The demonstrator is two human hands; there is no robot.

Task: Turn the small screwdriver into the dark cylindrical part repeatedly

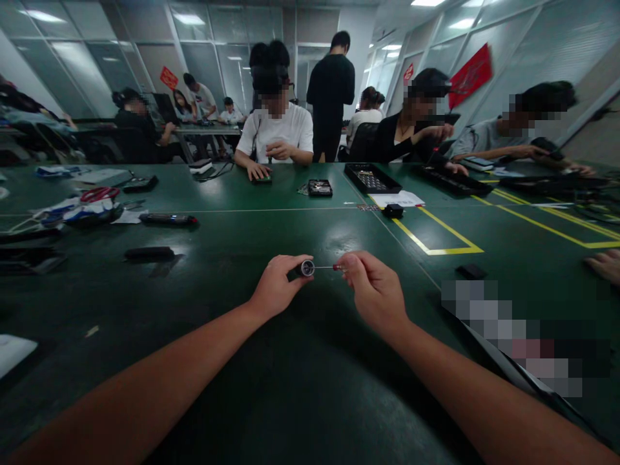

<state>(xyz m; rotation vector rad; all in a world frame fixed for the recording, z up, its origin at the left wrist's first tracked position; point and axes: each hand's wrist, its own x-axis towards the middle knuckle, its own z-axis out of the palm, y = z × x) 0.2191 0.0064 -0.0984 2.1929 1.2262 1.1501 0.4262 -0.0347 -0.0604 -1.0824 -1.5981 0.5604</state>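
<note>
My left hand (278,284) is closed round a small dark cylinder (306,268), whose round, pale-rimmed end faces me. In my right hand (375,287) a small screwdriver (338,267) with a red handle is pinched between thumb and fingers. Its thin metal shaft points left, and the tip meets the rim of the cylinder; whether it sits in a screw is too small to tell. Both hands are held over the green table (310,387), in front of me. Most of the cylinder's body is hidden behind the left fingers.
A dark rod-shaped tool (168,219) and a black case (149,254) lie left, near red-handled items (99,194). Ahead are a parts box (320,188), a black tray (372,178) and a small black block (392,211). Several people sit across the table; another person's hand (605,265) is at right.
</note>
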